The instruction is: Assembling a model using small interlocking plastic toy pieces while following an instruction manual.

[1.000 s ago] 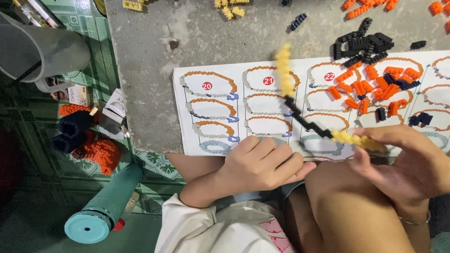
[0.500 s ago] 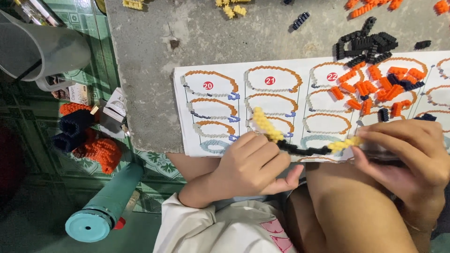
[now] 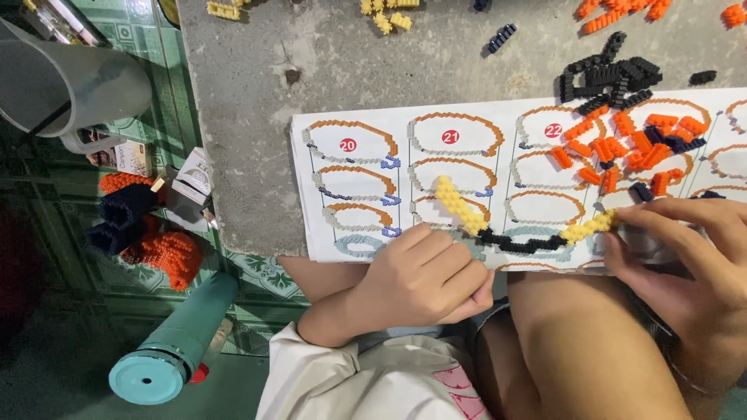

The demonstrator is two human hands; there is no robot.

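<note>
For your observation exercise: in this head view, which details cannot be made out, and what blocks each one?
- Left hand: fingertips curled under; its grip on the bead strip is unclear.
- Right hand: cut off by the right edge.
- Instruction sheet: bottom row hidden by both hands.
- Grey jug: cut off at the left edge.

Grey concrete slab (image 3: 257, 117) is filling the upper middle of the frame, acting as the work surface. White instruction sheet (image 3: 366, 198) with printed bracelet loops is lying across its lower edge, centre to right. Orange bricks (image 3: 630, 144) are sitting on the sheet, upper right; black bricks (image 3: 611, 78) are piling just above them, on the slab. Yellow bricks (image 3: 385, 12) are scattering along the top edge. Green tiled floor (image 3: 54, 233) is showing at left, carrying a teal bottle (image 3: 175, 342) lower left.
</note>
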